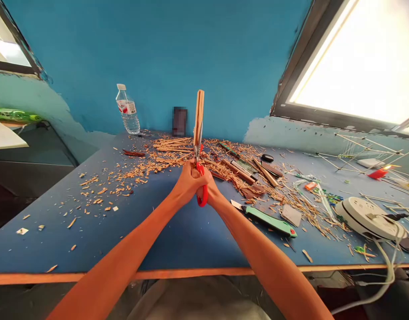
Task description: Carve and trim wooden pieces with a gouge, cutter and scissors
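Both my hands meet at the centre, raised in front of me over the table. My right hand (208, 182) is closed around the red handles of a pair of scissors (202, 195), which point upward. Closed against it, my left hand (186, 180) also grips the scissors near the handles; its fingertips are partly hidden. A split wooden stick (199, 113) stands upright along the scissor blades, apparently between them. Behind my hands lie wood shavings (141, 171) and a pile of thin wood strips (173, 144). A green utility knife (269, 220) with its blade out rests right of my right forearm.
A water bottle (127, 111) stands at the back left, near a blurred dark upright object (179, 121). Wood blocks (239, 171) lie right of centre. At right are a white power strip (369, 215) with cables, a stick frame (367, 151) and a red lighter-like object (378, 172).
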Motion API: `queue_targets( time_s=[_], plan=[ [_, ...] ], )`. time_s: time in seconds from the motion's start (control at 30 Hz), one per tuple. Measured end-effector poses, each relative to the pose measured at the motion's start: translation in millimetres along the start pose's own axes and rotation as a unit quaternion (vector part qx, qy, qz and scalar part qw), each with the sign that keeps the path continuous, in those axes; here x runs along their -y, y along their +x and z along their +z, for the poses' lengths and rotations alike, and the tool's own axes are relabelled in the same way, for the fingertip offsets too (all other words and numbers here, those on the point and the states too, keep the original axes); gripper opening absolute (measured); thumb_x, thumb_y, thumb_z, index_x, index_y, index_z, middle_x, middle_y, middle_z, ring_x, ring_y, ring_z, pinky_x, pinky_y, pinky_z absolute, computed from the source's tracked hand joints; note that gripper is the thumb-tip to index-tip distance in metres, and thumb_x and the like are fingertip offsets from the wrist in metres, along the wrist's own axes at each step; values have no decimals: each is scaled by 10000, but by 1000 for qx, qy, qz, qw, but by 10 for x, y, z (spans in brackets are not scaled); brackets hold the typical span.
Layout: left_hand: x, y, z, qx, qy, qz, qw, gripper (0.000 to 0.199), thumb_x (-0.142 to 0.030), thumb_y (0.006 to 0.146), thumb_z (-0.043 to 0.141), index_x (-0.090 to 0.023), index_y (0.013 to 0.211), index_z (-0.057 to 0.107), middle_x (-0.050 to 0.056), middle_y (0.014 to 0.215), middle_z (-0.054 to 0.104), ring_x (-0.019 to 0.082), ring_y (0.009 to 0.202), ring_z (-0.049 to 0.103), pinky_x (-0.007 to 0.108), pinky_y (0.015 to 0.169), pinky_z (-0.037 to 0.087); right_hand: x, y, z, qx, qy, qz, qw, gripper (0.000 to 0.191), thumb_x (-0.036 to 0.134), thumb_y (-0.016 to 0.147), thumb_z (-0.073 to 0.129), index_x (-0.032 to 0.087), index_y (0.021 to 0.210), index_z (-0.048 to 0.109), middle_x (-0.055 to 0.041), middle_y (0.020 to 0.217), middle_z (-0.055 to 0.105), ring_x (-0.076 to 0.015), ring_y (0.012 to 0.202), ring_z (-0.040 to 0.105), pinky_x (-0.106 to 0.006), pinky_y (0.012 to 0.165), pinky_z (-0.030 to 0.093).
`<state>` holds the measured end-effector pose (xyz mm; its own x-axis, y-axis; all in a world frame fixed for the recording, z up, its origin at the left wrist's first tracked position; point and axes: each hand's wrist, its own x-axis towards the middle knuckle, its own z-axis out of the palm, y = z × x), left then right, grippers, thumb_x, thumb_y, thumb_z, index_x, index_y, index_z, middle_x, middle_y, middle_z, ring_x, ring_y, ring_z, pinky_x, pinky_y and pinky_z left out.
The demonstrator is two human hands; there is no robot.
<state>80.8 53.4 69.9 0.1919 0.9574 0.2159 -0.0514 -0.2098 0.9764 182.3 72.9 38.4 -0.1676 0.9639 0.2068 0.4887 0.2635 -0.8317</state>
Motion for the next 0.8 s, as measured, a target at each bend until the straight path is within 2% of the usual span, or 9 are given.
queue_targets(
  time_s=[0.13,0.33,0.5,0.57,0.7,0.8],
  plan=[
    [106,8,-30,8,35,10,999,393,-362,998,694,-171,1335,627,116,1335,661,277,1159,676,512,998,584,18,33,47,-32,-10,20,999,326,401,1023,681,158,1240,673,-70,1209,697,-236,1016,706,-421,866,618],
    [158,42,-99,-15,62,37,997,397,-370,997,695,-172,1335,627,116,1336,660,281,1169,670,520,1008,576,50,66,107,-54,-9,20,998,304,397,1025,678,155,1210,680,-62,1168,705,-221,974,708,-400,839,620],
    [193,3,-132,-37,34,50,997,418,-402,992,693,-172,1335,630,118,1348,658,297,1218,647,561,1075,521,85,109,164,-50,0,10,999,285,394,1029,675,153,1181,682,-54,1109,711,-192,909,707,-371,795,619],
    [202,9,-148,-50,2,42,998,483,-457,965,712,-175,1345,616,127,1347,661,315,1245,636,581,1103,491,91,90,144,-52,1,9,999,273,396,1036,664,154,1161,683,-50,1082,712,-181,884,703,-360,781,615],
    [39,82,-256,-104,-91,38,990,709,-737,860,662,-245,1359,549,139,1416,627,346,1394,565,547,1214,382,117,-156,-28,-59,-9,9,998,262,412,1042,645,154,1005,671,0,887,669,-135,721,637,-299,679,562],
    [-215,56,-298,-152,-147,50,976,773,-869,831,511,-282,1335,503,124,1479,556,348,1471,487,530,1238,352,183,-449,-182,-52,-20,-16,998,245,344,1008,646,186,833,583,56,705,561,-109,584,493,-253,582,421]
  ],
)
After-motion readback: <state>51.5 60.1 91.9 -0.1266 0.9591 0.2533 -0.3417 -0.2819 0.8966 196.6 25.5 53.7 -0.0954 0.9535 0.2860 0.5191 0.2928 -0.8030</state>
